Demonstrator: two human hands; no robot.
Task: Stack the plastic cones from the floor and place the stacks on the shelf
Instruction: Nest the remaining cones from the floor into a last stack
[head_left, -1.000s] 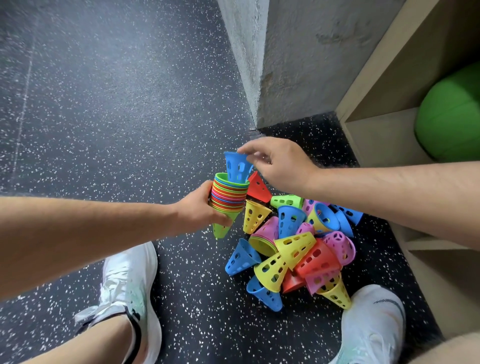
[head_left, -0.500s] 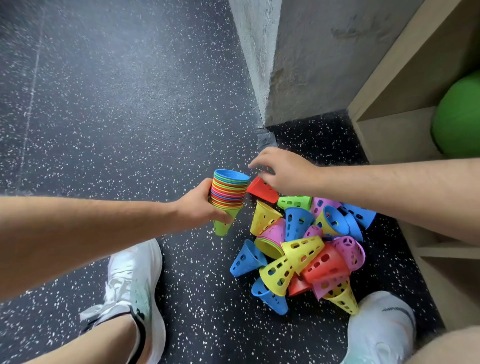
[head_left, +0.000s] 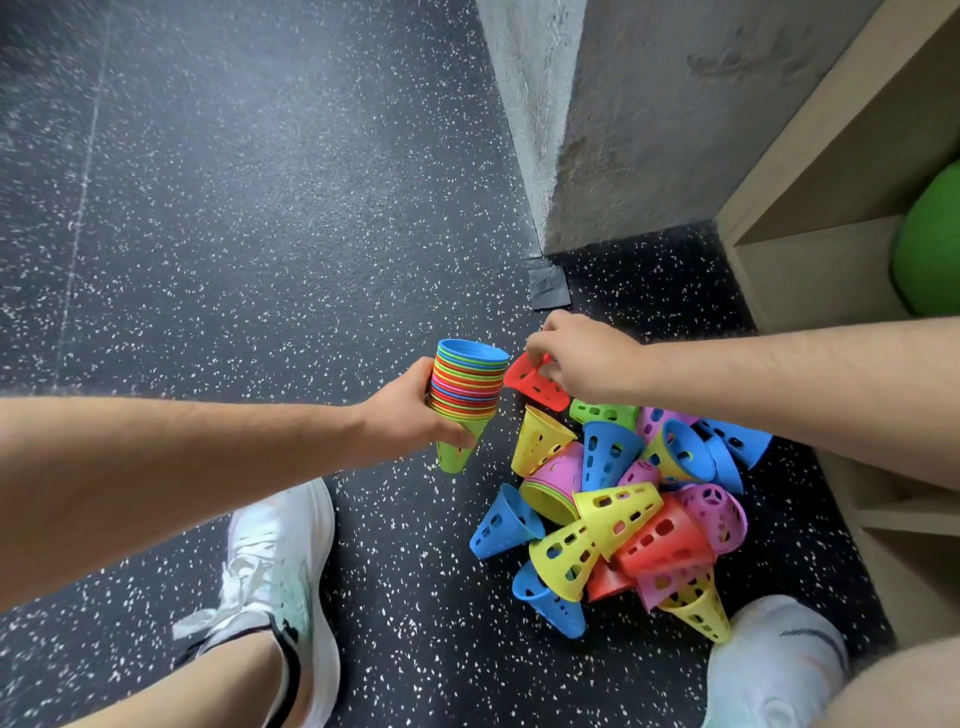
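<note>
Red cone (head_left: 534, 388) now aloft, behind hand (head_left: 589, 358)

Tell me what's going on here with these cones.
A person is gathering plastic cones off the floor. The left hand grips a tall nested stack, blue cone on top. The right hand pinches a red cone at the far edge of the pile, beside the stack. The pile lies near the shelf, where only a green ball shows.
</note>
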